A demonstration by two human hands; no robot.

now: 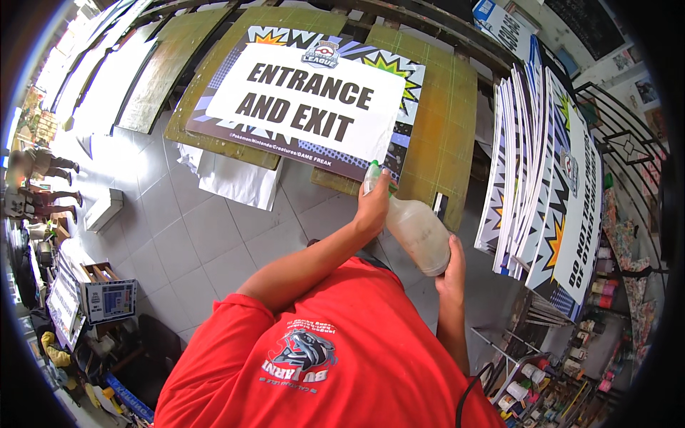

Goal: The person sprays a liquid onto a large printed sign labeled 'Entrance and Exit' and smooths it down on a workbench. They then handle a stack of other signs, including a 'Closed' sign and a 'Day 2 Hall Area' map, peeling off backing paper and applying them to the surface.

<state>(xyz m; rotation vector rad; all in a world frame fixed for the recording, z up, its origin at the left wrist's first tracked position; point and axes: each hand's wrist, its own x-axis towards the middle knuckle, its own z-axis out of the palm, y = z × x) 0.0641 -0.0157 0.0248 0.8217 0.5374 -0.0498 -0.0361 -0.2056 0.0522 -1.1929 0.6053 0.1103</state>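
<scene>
Grasping the neck of a cloudy, translucent spray bottle [419, 232] with the left hand [374, 205], fingers wrapped just below the green nozzle [374, 165]; cannot tell the position of the trigger

Cupping the base of the same bottle with the right hand [451, 272], pressing with the thumb along its side, with the other fingers mostly hidden behind; holding it tilted, nozzle toward the table, base down and to the right, in front of the red shirt [314, 314]

Overlapping in view, at the nozzle, with the lower right corner of a printed sign [307, 100], with a white panel, bold black lettering and a comic-style purple border; cannot tell of any contact there

Beneath the sign, lying flat, a yellowish-green gridded board [442, 135]; below its near edge, some hanging white paper [242, 182]

Farther right, close together on edge, a row of similar signs [564, 178]; lower down, a rack of small containers [524, 385]

Farther left, across grey floor tiles [221, 232], a white block [105, 210], and, at the rim, two people [43, 185]
</scene>
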